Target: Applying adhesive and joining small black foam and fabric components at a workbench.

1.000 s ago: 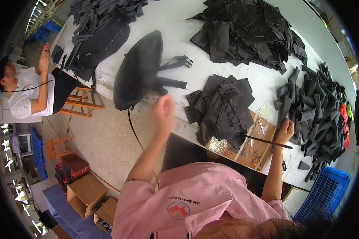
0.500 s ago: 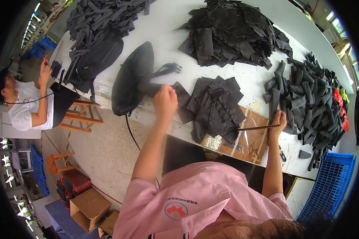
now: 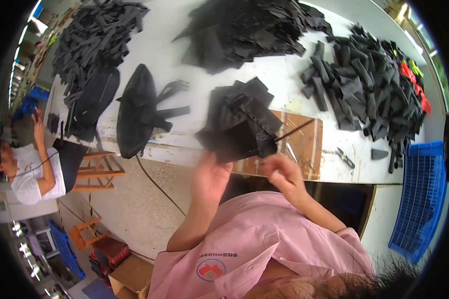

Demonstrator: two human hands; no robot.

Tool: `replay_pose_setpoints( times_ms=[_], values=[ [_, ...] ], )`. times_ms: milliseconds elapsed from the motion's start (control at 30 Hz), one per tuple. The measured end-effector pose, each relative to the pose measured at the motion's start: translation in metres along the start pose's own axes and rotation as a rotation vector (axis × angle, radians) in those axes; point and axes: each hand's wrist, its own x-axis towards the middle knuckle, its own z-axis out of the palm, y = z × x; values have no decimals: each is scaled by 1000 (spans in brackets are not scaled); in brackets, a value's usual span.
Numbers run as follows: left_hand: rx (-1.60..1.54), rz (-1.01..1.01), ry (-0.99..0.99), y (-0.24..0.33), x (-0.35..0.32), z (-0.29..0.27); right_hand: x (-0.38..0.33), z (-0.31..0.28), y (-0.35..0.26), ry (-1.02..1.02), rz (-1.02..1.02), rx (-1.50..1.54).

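Low at the table's front edge, my left hand (image 3: 212, 174) is smeared by motion, its fingertips at the lower edge of a flat black fabric piece (image 3: 232, 142). The fingers look closed on that piece. Just right of it, my right hand (image 3: 285, 177) has thumb and fingers drawn together by the fabric's dark corner; what lies in the pinch is hidden. A thin brown stick (image 3: 295, 130) slants up and right from this corner, its lower end out of sight. Behind the piece lies a small stack of black fabric pieces (image 3: 257, 97).
A black bag (image 3: 137, 112) with straps and a buckle lies to the left. Heaps of black fabric (image 3: 249, 32) and strips (image 3: 369, 79) cover the far table. Thread snips (image 3: 345, 157) rest right of a brown board (image 3: 309, 152). A blue crate (image 3: 418, 199) stands right; a person (image 3: 35, 164) sits left.
My left hand has left the bag and come toward me. My right hand has moved left, beside it. The stick now slants at the fabric's corner, and my view has shifted.
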Motion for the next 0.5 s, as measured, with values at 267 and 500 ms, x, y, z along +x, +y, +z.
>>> replay_pose_setpoints(
  times_ms=[267,500],
  values=[
    [262,-245,156,-62,-15,-20,5,24,11,255,16,-29],
    [1074,196,-23,-64,-37,0,5,2,17,402,-251,-499]
  ],
)
